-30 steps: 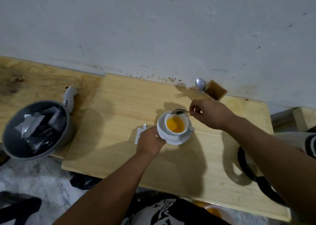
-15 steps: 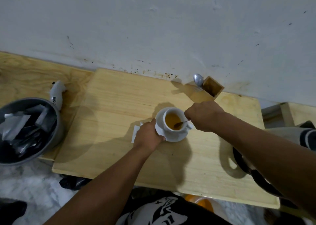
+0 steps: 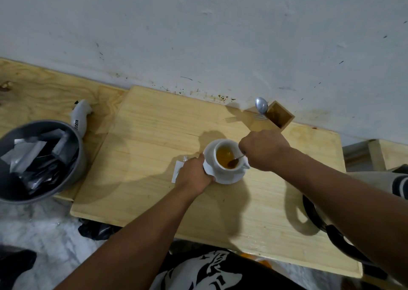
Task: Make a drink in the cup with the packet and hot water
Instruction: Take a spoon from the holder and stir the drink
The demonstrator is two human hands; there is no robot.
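Stirring looks like the step in hand: the small white ceramic cup (image 3: pixel 228 157) already holds an amber-orange liquid, so by my reading the powder and the hot water are both in, and what remains is mixing until it is even and then lifting the spoon out. The cup stands on a white round saucer (image 3: pixel 229 178) near the middle of the pale wooden board (image 3: pixel 154 148). A thin metal teaspoon (image 3: pixel 235 160) dips into the drink, its bowl under the surface, its handle running up into the right hand (image 3: pixel 263 149), whose fingers are closed around it. The left hand (image 3: pixel 194 175) is curled over the saucer's near-left rim, pressing it steady. Just beside that hand lies a flat white torn packet (image 3: pixel 177 171), apparently emptied. Farther out, a wooden square holder (image 3: pixel 279 117) with a spoon stands by the wall, a grey round bin (image 3: pixel 72 170) of wrappers sits at the left, and a dark kettle (image 3: pixel 320 221) is partly hidden beneath the right forearm.
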